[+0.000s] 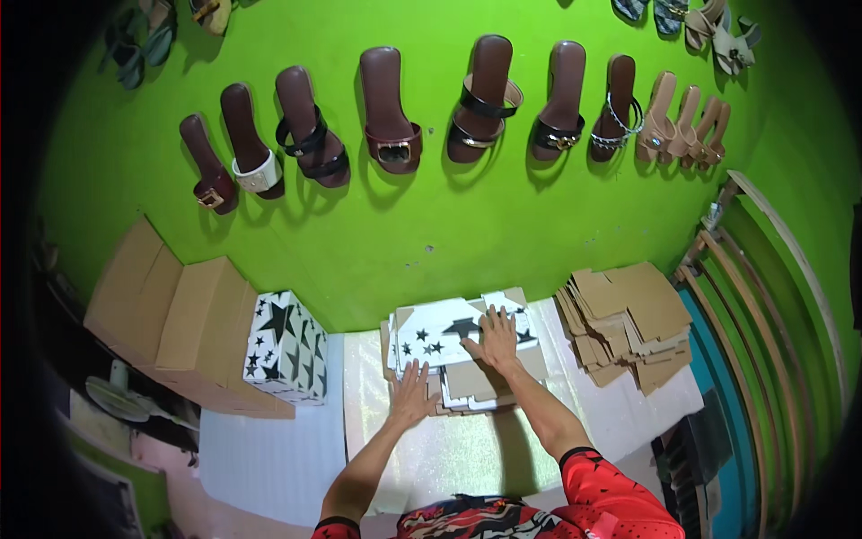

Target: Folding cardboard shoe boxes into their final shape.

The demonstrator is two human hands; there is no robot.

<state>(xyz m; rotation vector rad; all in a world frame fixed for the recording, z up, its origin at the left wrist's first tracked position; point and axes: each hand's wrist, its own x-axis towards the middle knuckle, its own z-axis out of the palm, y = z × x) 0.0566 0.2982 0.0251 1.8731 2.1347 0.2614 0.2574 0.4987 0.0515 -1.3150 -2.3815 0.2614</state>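
Observation:
My right hand (496,339) lies flat, fingers spread, on the top sheet of a stack of flat white cardboard box blanks with black stars (440,334). My left hand (411,393) rests open at the near left edge of the same stack, palm down on the white tabletop (449,454). Neither hand grips anything. Brown undersides of lower sheets show beneath the top one.
A folded white box with black stars (285,346) stands to the left, beside brown cartons (175,314). A pile of brown cardboard blanks (628,323) lies to the right. Several sandals (391,112) hang on the green wall. Curved wooden strips (763,269) stand at the right.

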